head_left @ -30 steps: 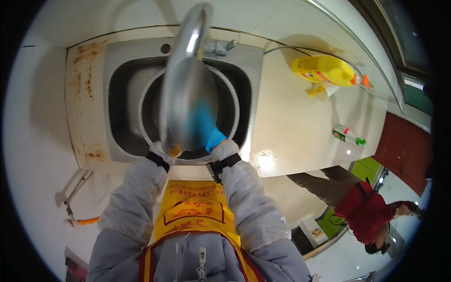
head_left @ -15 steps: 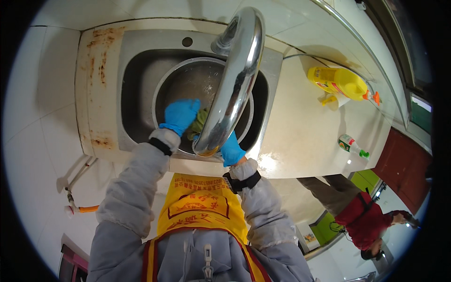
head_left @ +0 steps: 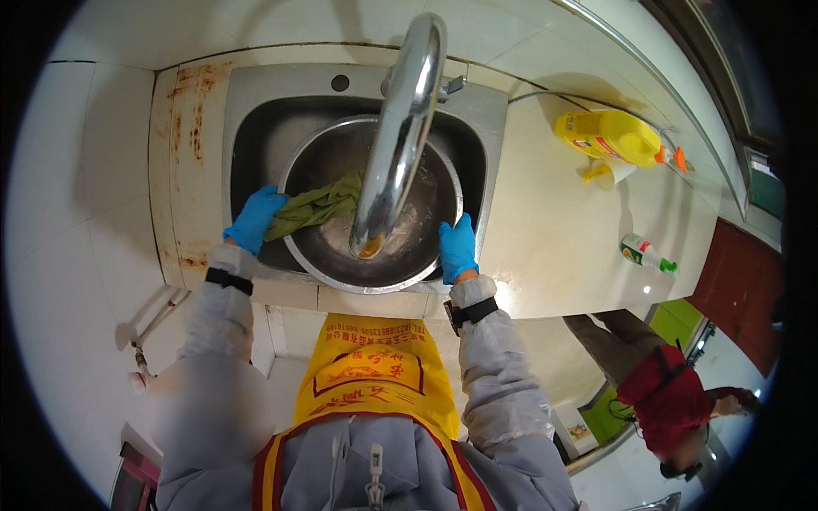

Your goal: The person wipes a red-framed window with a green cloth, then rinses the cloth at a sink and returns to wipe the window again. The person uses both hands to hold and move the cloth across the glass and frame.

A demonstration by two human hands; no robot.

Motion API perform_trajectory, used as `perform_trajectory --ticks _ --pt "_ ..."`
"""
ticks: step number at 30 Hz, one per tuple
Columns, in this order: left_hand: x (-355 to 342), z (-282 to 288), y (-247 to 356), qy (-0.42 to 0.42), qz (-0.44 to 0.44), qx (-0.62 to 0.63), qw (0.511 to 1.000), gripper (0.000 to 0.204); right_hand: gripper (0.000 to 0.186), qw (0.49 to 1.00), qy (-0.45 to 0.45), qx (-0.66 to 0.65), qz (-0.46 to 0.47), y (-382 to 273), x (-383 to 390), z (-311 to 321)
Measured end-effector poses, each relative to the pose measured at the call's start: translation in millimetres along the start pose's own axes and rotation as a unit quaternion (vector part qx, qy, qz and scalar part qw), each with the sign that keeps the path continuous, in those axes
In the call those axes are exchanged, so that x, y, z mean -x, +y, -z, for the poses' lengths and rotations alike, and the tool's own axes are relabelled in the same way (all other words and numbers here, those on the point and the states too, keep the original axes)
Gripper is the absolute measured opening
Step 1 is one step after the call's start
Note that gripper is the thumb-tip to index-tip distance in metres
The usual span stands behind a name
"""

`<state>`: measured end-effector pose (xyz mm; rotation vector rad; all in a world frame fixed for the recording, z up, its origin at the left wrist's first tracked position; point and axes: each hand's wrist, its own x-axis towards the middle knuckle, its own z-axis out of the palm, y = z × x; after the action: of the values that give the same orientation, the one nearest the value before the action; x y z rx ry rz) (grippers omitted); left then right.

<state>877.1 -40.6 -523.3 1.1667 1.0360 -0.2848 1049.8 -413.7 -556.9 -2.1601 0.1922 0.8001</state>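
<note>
A round steel basin (head_left: pixel 417 217) sits in the metal sink (head_left: pixel 256 132), beneath a tall chrome tap (head_left: pixel 397 136). My left hand (head_left: pixel 255 216), in a blue glove, grips a crumpled olive-green cloth (head_left: pixel 317 204) at the basin's left edge; the cloth stretches across the basin toward the spout. My right hand (head_left: pixel 457 248), also gloved in blue, is closed on the basin's right rim. The spout hides part of the basin's inside.
On the right counter (head_left: pixel 558 247) lie a large yellow jug (head_left: pixel 605 136), a white container with yellow top (head_left: pixel 608 176) and a green-capped bottle (head_left: pixel 648 254). A tiled wall (head_left: pixel 68 153) borders the left. A person in red (head_left: pixel 660 400) stands lower right.
My left hand has moved from over the basin to its left edge, drawing the green cloth along. My right hand has shifted from below the spout to the basin's right rim.
</note>
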Motion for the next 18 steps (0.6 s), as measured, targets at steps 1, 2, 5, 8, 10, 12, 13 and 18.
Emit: perform_trajectory --ticks 1,2,5,8,10,12,13,18 --pt "13.1 7.2 15.0 -0.033 0.013 0.05 0.998 0.03 0.037 0.999 -0.028 -0.029 -0.015 2.2 -0.5 2.2" --pt "26.5 11.2 31.7 -0.063 0.025 0.101 0.993 0.031 0.036 0.996 -0.061 -0.06 -0.033 3.4 -0.6 5.0" --pt "64.7 8.1 85.1 -0.076 -0.03 0.049 0.996 0.034 0.027 0.909 -0.277 0.26 0.171 -3.5 2.2 7.7" --pt "95.3 -6.6 133.9 -0.017 -0.023 0.044 0.999 0.037 0.031 0.818 -0.413 0.343 0.208 -29.4 10.6 2.4" --pt "102.3 -14.9 166.3 -0.022 -0.025 0.036 0.999 0.037 0.032 0.865 -0.458 0.201 0.045 -52.4 19.4 0.0" --pt "107.2 -22.4 190.5 -0.013 -0.024 0.026 0.999 0.038 0.033 0.862 -0.467 0.194 0.035 -73.1 31.9 -1.8" --pt "109.0 -26.1 198.5 0.001 -0.043 0.041 0.998 0.039 0.032 0.86 -0.485 0.162 0.007 -79.6 39.3 -0.6" --pt "114.5 -32.8 219.7 -0.005 -0.058 0.087 0.995 0.041 0.03 0.854 -0.41 0.319 0.036 -69.0 68.4 3.3"
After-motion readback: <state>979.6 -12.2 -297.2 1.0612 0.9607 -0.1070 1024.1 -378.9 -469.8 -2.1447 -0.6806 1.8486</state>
